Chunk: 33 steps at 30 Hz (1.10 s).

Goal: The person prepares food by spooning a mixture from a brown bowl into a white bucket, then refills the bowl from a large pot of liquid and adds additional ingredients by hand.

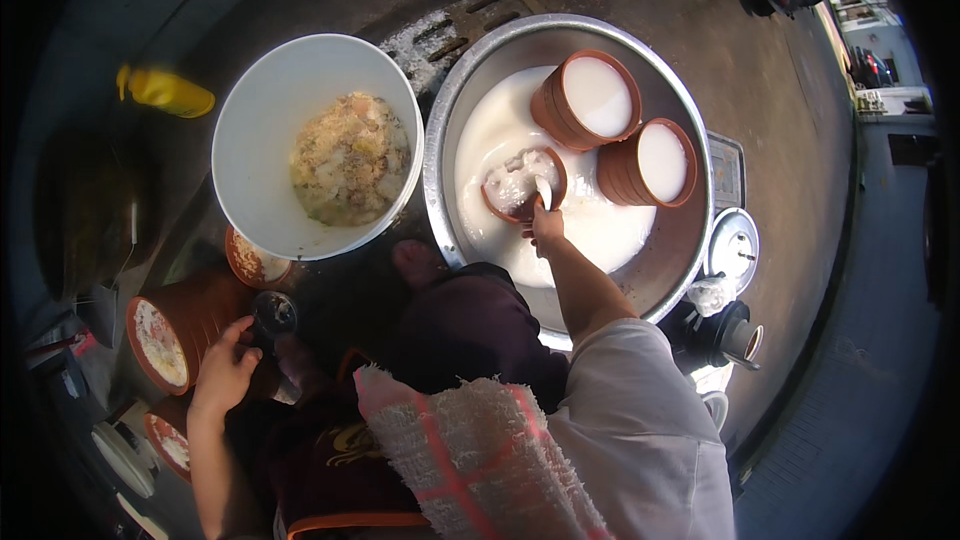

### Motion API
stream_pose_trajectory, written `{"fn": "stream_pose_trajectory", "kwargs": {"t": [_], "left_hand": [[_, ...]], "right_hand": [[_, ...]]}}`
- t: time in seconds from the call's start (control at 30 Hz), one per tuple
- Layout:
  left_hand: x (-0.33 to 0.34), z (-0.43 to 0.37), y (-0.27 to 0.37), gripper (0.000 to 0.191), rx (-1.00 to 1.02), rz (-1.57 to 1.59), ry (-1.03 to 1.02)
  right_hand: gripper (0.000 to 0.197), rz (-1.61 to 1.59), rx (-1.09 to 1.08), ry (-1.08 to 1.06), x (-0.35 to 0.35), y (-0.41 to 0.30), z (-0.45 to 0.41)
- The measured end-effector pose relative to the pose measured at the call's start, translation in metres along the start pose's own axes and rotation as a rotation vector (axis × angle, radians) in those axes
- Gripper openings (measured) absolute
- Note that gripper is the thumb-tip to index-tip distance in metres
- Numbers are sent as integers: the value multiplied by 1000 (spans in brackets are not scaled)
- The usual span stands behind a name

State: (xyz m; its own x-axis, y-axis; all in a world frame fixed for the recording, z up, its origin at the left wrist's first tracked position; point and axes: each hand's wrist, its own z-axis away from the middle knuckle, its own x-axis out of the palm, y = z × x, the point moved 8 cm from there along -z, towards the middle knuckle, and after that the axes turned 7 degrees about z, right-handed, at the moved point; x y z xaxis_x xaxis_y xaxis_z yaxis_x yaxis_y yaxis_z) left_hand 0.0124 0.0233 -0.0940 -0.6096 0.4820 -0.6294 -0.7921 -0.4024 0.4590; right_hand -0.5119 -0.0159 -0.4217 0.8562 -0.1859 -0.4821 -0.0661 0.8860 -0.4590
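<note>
In a wide metal basin (465, 75) of milky white liquid, my right hand (546, 228) grips a white-handled utensil (544, 193) whose far end is hidden. It reaches over a brown pot (558, 165) lying low in the liquid, with thick white stuff in it. Two stacks of brown pots, the upper stack (566, 109) and the right stack (637, 165), lean in the basin, each top pot full of white liquid. At the left, my left hand (225, 369) is empty with its fingers apart, beside a brown pot stack (187, 326) coated inside with white residue.
A white bucket (255, 142) of wet, lumpy food-like scraps stands left of the basin. Further left lies a yellow bottle (171, 92). A floor drain (480, 11) is behind; a metal lid (733, 250) and a dark pot (724, 337) stand at the right.
</note>
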Motion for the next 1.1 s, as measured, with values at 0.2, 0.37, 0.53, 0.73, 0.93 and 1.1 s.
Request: {"fn": "stream_pose_trajectory", "kwargs": {"t": [0.2,0.37,0.53,0.73,0.93,1.1], "left_hand": [[10,0,-33,47,-102,6,-41],[14,-2,-52,48,-141,41,-63],[13,-1,-56,48,-176,31,-51],[9,1,-47,49,-147,36,-33],[7,0,-53,50,-163,9,-44],[4,3,-58,47,-169,64,-44]], "right_hand": [[35,-130,70,-58,77,-28,-10],[21,-258,11,5,69,-27,-12],[22,-182,-171,185,51,-28,-3],[21,-82,-182,113,20,-13,8],[16,-144,-413,142,-22,-47,57],[15,-241,-415,17,-55,-98,112]]}}
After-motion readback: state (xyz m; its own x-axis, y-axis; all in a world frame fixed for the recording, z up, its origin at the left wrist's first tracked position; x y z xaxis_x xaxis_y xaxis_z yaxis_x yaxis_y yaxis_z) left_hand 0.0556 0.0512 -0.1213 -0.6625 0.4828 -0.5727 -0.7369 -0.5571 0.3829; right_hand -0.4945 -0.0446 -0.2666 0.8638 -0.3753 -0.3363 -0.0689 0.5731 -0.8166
